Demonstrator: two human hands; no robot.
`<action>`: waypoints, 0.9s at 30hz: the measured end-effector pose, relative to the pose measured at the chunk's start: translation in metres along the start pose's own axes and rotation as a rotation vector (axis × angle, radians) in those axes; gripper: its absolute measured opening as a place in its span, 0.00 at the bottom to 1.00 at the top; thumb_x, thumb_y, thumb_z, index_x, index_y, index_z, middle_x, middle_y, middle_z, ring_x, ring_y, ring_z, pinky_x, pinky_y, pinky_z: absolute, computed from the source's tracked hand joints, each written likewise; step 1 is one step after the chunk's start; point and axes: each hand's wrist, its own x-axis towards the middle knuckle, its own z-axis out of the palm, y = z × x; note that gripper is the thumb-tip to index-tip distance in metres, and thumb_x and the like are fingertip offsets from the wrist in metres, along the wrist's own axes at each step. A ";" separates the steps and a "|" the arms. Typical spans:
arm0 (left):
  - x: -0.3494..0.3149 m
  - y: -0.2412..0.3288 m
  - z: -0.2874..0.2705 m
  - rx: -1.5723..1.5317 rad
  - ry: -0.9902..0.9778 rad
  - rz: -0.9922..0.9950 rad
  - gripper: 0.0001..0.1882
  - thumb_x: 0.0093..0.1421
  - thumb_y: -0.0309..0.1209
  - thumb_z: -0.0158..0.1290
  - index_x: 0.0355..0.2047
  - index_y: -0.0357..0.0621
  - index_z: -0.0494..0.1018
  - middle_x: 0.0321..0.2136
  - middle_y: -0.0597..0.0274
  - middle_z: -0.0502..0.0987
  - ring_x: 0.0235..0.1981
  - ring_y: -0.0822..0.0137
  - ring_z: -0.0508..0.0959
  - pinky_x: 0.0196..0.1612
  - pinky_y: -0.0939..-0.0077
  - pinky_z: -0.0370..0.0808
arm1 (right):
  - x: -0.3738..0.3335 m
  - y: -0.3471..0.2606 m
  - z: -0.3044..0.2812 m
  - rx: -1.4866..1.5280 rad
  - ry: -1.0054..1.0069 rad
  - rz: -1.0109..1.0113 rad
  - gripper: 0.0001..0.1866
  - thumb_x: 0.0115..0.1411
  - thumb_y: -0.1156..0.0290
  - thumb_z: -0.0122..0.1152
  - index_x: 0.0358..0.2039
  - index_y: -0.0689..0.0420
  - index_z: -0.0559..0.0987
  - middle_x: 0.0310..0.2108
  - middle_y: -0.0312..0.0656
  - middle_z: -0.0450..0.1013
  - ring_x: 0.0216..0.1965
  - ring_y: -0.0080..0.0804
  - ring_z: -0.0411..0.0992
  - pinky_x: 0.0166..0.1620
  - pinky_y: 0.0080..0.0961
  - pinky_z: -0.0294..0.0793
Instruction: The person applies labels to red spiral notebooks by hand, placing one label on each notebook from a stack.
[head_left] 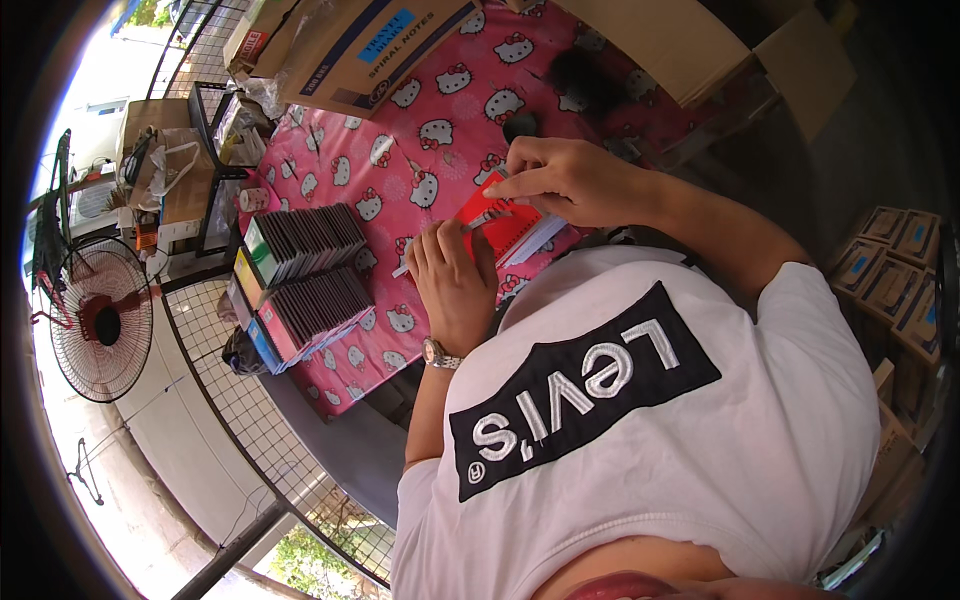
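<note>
a red spiral notebook (514,234) lies toward twelve o'clock from view centre, the half-curled left hand (452,270) against it at eight, the bent-fingered right hand (568,184) at two, both holds unclear, notebook rows (312,240) at nine.

Both forearms (690,210) angle inward — left grip (452,280) palm-down, fingers bent, near the curled right grip (565,182).
</note>
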 end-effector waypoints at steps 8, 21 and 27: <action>0.001 0.002 0.000 -0.003 0.009 -0.011 0.11 0.61 0.28 0.53 0.41 0.35 0.68 0.36 0.48 0.74 0.40 0.47 0.74 0.48 0.54 0.66 | 0.009 0.006 -0.002 -0.059 -0.053 -0.057 0.23 0.51 0.86 0.61 0.46 0.49 0.82 0.33 0.39 0.70 0.32 0.35 0.73 0.34 0.29 0.75; 0.008 0.009 0.002 0.048 0.032 0.000 0.11 0.61 0.29 0.53 0.43 0.39 0.69 0.37 0.52 0.75 0.41 0.51 0.75 0.48 0.56 0.65 | 0.007 0.005 -0.008 0.041 -0.169 0.006 0.23 0.58 0.81 0.58 0.55 0.53 0.75 0.34 0.42 0.71 0.34 0.41 0.76 0.36 0.33 0.77; 0.009 0.014 0.002 0.078 -0.004 0.042 0.14 0.60 0.27 0.54 0.45 0.41 0.68 0.39 0.54 0.75 0.42 0.52 0.75 0.49 0.56 0.63 | 0.014 -0.010 0.000 0.012 -0.115 0.047 0.22 0.60 0.70 0.63 0.53 0.55 0.70 0.37 0.45 0.73 0.35 0.44 0.77 0.38 0.37 0.79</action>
